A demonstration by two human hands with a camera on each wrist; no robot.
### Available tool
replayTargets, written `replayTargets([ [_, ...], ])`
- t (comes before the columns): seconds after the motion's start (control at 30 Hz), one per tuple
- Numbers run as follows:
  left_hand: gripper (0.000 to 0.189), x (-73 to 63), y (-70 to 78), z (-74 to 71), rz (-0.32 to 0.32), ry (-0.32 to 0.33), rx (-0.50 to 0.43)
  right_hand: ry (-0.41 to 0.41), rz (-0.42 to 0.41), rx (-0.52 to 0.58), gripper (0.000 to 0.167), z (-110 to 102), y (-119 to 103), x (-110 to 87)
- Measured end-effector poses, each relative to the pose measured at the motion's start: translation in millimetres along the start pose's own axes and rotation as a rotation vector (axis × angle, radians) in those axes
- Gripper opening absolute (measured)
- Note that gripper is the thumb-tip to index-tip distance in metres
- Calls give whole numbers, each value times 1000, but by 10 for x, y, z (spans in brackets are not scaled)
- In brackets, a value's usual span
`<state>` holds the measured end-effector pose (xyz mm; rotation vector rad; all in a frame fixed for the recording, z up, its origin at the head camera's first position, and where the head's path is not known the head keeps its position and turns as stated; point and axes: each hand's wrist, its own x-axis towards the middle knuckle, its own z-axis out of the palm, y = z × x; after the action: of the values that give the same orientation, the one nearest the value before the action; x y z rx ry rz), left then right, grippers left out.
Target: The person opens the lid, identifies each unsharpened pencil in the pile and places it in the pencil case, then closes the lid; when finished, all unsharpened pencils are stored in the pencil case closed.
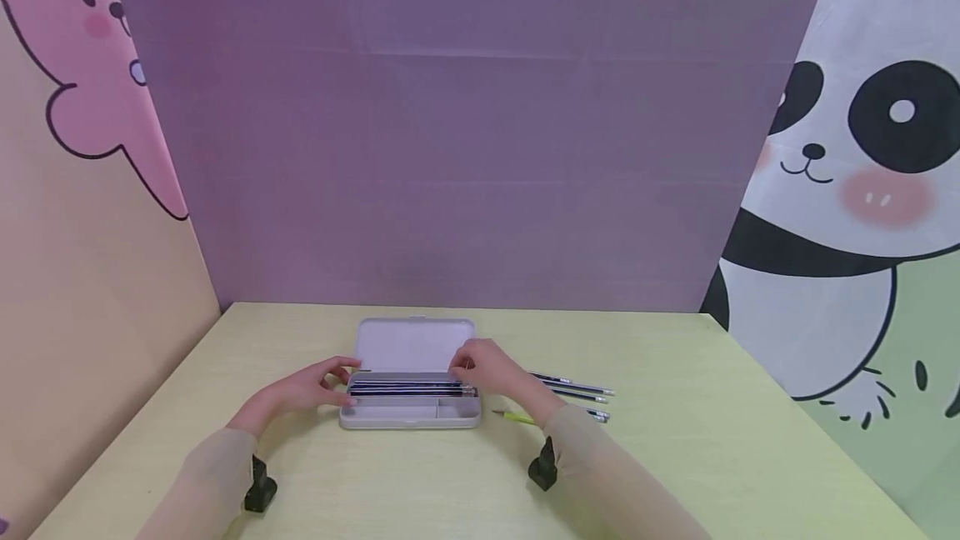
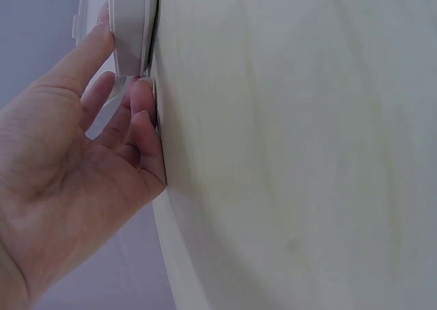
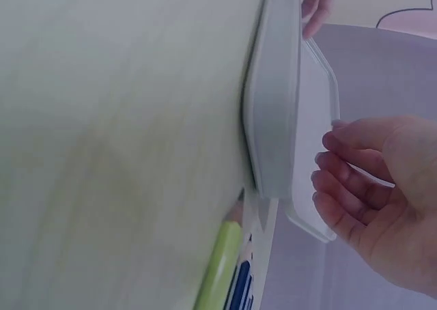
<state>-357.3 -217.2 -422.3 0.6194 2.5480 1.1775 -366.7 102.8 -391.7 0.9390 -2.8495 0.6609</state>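
A pale pencil case (image 1: 388, 422) lies on the table with its lid (image 1: 412, 342) tipped back. Several dark striped pencils (image 1: 408, 388) lie side by side in its rear compartment. My left hand (image 1: 309, 385) holds the case's left end, thumb toward the front and fingers behind, as the left wrist view also shows. Over the right end of the case hovers my right hand (image 1: 489, 367), fingers loosely bent near the pencils' eraser ends. In the right wrist view no object shows between the fingertips of that hand (image 3: 382, 187).
To the right of the case, partly under my right forearm, lie several dark pencils (image 1: 581, 396) and a yellow-green pencil (image 1: 516, 417). The case's front compartment (image 1: 393, 412) has a divider toward the right. A purple backdrop (image 1: 465, 148) stands behind the table (image 1: 390, 490).
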Motion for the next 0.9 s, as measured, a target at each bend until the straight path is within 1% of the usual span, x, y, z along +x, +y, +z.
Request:
replayTargets([
  [0.17,70,6,-4,-3,-15,10,8,59,18,30,9,-73,12,10],
  [0.23,71,4,-3,-3,-20,14,0,84,4,36,9,-98,20,14],
  [0.37,70,-2,-3,0,-10,8,4,141,0,48,12,-123,80,26],
  [0.53,68,-5,0,9,-8,10,3,195,67,88,26,-118,200,62],
  [0.67,65,0,-6,18,-29,26,-24,213,142,127,42,-106,272,90],
  [0.8,59,6,-20,31,-28,50,-19,213,188,158,57,-87,320,124],
  [0.9,55,3,-15,38,-24,67,0,186,225,187,65,-75,336,145],
])
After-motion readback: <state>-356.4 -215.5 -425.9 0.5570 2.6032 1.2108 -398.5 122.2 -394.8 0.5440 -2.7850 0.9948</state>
